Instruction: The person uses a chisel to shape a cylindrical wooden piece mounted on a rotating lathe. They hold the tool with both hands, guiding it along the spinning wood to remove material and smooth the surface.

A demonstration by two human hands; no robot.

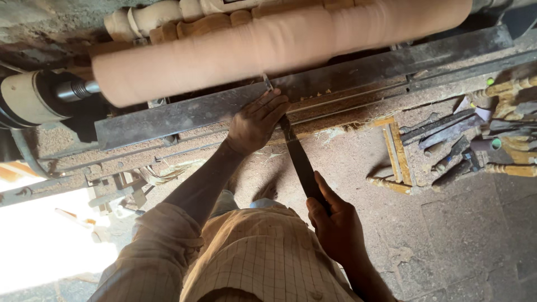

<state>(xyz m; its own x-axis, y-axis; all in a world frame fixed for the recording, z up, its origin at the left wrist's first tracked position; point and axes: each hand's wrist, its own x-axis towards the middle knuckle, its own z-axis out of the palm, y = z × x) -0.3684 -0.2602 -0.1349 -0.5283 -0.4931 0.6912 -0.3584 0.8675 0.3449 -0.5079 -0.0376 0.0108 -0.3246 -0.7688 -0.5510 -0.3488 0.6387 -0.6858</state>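
At the far left a pale round lathe head (28,98) with a metal spindle (78,89) meets the end of a long wooden cylinder (268,47), which runs across the top of the view and looks blurred along its surface. Behind it lies a carved wooden post (162,17). Just below the cylinder a dark metal bar (168,118) stretches along the lathe.

The left hand (254,124) rests on that bar, fingers (274,106) laid flat and close together over the blade of a long dark chisel (299,159), pressing it down rather than gripping around it. The chisel's narrow tip (267,83) touches the underside of the cylinder. Lower down, the right hand (335,223) is closed around the chisel's handle end, its fingers curled tight.

Sawdust covers the lathe bed and the floor (358,162). Further right a wooden frame (398,154) lies on the ground, and beside it a heap of dark metal tools (447,145) and turned wooden pieces (512,89).
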